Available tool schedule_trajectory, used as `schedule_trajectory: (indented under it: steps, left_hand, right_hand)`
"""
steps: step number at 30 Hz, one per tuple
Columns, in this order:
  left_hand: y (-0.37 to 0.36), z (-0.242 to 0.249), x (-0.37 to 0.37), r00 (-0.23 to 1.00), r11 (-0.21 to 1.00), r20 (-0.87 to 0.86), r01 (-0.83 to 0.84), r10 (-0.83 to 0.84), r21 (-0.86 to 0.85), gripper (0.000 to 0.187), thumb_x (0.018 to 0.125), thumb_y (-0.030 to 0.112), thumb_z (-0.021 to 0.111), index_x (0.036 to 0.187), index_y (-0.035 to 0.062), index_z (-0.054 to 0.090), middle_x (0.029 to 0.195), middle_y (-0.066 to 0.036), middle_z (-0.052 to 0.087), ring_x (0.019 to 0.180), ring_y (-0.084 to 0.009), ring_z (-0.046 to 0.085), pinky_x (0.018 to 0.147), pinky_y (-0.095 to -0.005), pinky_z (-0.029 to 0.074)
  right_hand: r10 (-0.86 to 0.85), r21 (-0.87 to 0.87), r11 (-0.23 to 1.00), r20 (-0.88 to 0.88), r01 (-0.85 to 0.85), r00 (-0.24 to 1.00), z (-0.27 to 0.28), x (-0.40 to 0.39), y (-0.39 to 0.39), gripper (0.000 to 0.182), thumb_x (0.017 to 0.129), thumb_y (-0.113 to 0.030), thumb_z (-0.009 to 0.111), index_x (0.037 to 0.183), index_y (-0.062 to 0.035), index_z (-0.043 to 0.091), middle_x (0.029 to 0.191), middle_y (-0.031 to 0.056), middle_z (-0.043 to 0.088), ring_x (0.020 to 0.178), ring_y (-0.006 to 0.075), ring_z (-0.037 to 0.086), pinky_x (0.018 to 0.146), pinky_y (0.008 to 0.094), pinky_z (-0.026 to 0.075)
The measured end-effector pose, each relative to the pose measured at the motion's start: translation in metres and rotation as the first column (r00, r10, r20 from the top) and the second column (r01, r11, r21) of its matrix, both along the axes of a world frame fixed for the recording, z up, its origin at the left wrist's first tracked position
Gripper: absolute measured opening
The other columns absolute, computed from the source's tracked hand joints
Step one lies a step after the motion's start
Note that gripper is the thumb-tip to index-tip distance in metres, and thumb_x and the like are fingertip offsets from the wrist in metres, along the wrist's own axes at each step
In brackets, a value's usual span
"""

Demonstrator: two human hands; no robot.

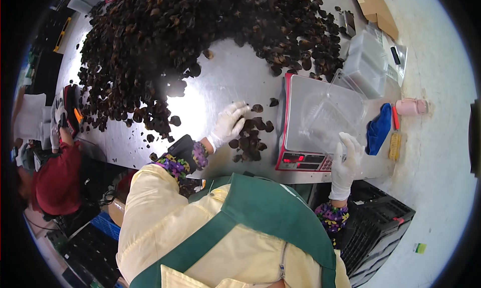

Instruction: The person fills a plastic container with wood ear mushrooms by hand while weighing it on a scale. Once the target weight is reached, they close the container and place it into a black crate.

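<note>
My left hand point(229, 124), in a white glove, reaches over the steel table with fingers stretched out and thumb apart. Its fingertips are beside a small group of dark brown dried mushroom-like pieces point(249, 140). A clear plastic container point(328, 115) rests on the flat top of a red-edged digital scale point(294, 102), whose red display is lit. At the scale's front right corner is my right hand point(346, 162), also gloved, fingers pointing up and thumb apart. Its fingertips overlap the container's near edge in this view.
A large heap of the dark pieces point(150, 52) covers the far table. Stacked clear containers point(365, 62) stand beyond the scale. To the right lie a blue cloth point(379, 130), a yellow brush point(395, 146) and a pink jar point(412, 106). Another person in a red sleeve point(59, 180) works at left.
</note>
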State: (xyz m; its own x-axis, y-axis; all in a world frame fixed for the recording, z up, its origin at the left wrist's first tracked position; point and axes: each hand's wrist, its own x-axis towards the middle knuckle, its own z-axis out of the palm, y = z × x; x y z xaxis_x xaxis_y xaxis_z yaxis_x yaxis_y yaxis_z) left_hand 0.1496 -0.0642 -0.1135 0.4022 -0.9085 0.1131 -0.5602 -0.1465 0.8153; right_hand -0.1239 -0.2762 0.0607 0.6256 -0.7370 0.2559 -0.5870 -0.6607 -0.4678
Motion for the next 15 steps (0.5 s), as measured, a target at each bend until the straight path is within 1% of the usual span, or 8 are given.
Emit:
schedule_trajectory:
  steps: [2, 4, 6, 8, 11, 12, 14, 15]
  left_hand:
    - [-0.012, 0.008, 0.006, 0.962, 0.993, 0.248, -0.114, 0.116, -0.023, 0.049, 0.09, 0.026, 0.064, 0.136, 0.01, 0.054, 0.14, -0.019, 0.051, 0.129, -0.04, 0.048, 0.11, -0.0504, 0.037]
    - [-0.032, 0.003, 0.012, 0.977, 0.996, 0.202, -0.082, 0.072, 0.044, 0.058, 0.093, 0.037, 0.063, 0.143, 0.0112, 0.047, 0.147, -0.02, 0.045, 0.135, -0.039, 0.043, 0.115, -0.0504, 0.031]
    - [-0.051, -0.005, 0.01, 0.905, 0.993, 0.412, 0.079, -0.11, 0.093, 0.062, 0.094, 0.044, 0.059, 0.144, 0.0096, 0.047, 0.148, -0.021, 0.044, 0.139, -0.0393, 0.039, 0.117, -0.0504, 0.028]
    - [-0.052, -0.008, 0.001, 0.92, 0.969, 0.305, 0.225, -0.245, 0.1, 0.064, 0.094, 0.048, 0.057, 0.141, 0.005, 0.05, 0.148, -0.022, 0.044, 0.141, -0.0376, 0.038, 0.118, -0.0498, 0.028]
    - [-0.032, -0.015, -0.015, 0.881, 0.914, 0.243, 0.399, -0.405, 0.075, 0.053, 0.093, 0.038, 0.062, 0.134, 0.0045, 0.056, 0.142, -0.021, 0.051, 0.135, -0.0389, 0.045, 0.114, -0.0486, 0.036]
    - [-0.03, -0.004, -0.015, 0.893, 0.903, 0.15, 0.407, -0.425, 0.14, 0.046, 0.093, 0.032, 0.064, 0.13, 0.0063, 0.059, 0.136, -0.019, 0.055, 0.13, -0.0379, 0.049, 0.107, -0.0465, 0.042]
    - [-0.04, 0.014, -0.008, 0.895, 0.783, -0.002, 0.391, -0.446, 0.484, 0.043, 0.091, 0.027, 0.065, 0.129, 0.0084, 0.06, 0.137, -0.017, 0.055, 0.129, -0.0366, 0.05, 0.103, -0.044, 0.045]
    - [-0.047, 0.021, -0.007, 0.894, 0.779, -0.009, 0.395, -0.448, 0.487, 0.043, 0.091, 0.027, 0.065, 0.129, 0.0084, 0.06, 0.137, -0.017, 0.055, 0.129, -0.0366, 0.05, 0.103, -0.044, 0.045]
  right_hand:
    - [0.0, -0.005, 1.0, 0.0, 0.0, 1.0, 0.001, 0.0, 0.001, 0.029, 0.09, -0.009, 0.066, 0.119, -0.0139, 0.068, 0.12, 0.0073, 0.064, 0.118, 0.0265, 0.057, 0.115, 0.0525, 0.024]
    - [0.003, -0.01, 1.0, 0.005, -0.003, 1.0, 0.001, -0.001, 0.0, 0.029, 0.09, -0.009, 0.066, 0.119, -0.0138, 0.068, 0.12, 0.0076, 0.064, 0.117, 0.0266, 0.058, 0.115, 0.0522, 0.025]
    - [0.011, -0.025, 1.0, 0.009, -0.011, 1.0, -0.001, -0.003, -0.002, 0.029, 0.09, -0.008, 0.065, 0.118, -0.0132, 0.067, 0.119, 0.0084, 0.064, 0.116, 0.0273, 0.058, 0.113, 0.0503, 0.027]
    - [0.014, -0.029, 0.999, 0.023, -0.013, 1.0, 0.002, -0.008, -0.002, 0.029, 0.09, -0.008, 0.065, 0.119, -0.0125, 0.067, 0.119, 0.0088, 0.064, 0.115, 0.0277, 0.058, 0.112, 0.0498, 0.029]
    - [-0.007, -0.034, 0.999, 0.019, 0.007, 1.0, 0.005, -0.02, -0.006, 0.029, 0.09, -0.008, 0.065, 0.119, -0.011, 0.067, 0.119, 0.0095, 0.064, 0.114, 0.0286, 0.058, 0.109, 0.0478, 0.032]
    - [-0.025, -0.027, 0.999, 0.001, 0.025, 1.0, 0.004, -0.023, -0.006, 0.029, 0.09, -0.007, 0.065, 0.118, -0.0101, 0.066, 0.119, 0.0098, 0.064, 0.114, 0.029, 0.058, 0.108, 0.0464, 0.033]
    - [-0.054, -0.028, 0.998, -0.014, 0.053, 0.998, -0.002, -0.029, -0.006, 0.029, 0.09, -0.007, 0.065, 0.119, -0.0092, 0.066, 0.119, 0.0111, 0.064, 0.114, 0.0292, 0.057, 0.107, 0.0451, 0.034]
    - [-0.075, -0.031, 0.997, -0.026, 0.074, 0.997, -0.006, -0.031, -0.006, 0.029, 0.09, -0.007, 0.065, 0.119, -0.0082, 0.066, 0.12, 0.0124, 0.063, 0.115, 0.0295, 0.056, 0.106, 0.0438, 0.036]
